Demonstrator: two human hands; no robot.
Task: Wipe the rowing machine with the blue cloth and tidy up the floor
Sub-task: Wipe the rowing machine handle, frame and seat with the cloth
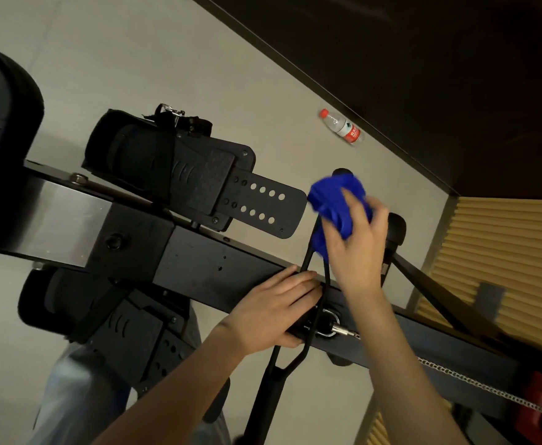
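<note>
1. Right hand: fingers closed around the bunched blue cloth, pressing it on the upper end of the black pull handle.
2. Left hand: fingers extended, palm flat on the rowing machine beam, steadying the handle at its mid-section; it grips nothing that can be confirmed.
3. The handle's long axis runs from the lower frame edge up to the cloth, crossing the beam. Judgement: the wipe should travel down this axis toward the left hand.
4. A water bottle lies on the floor near the dark wall edge, well apart from both hands.
</note>
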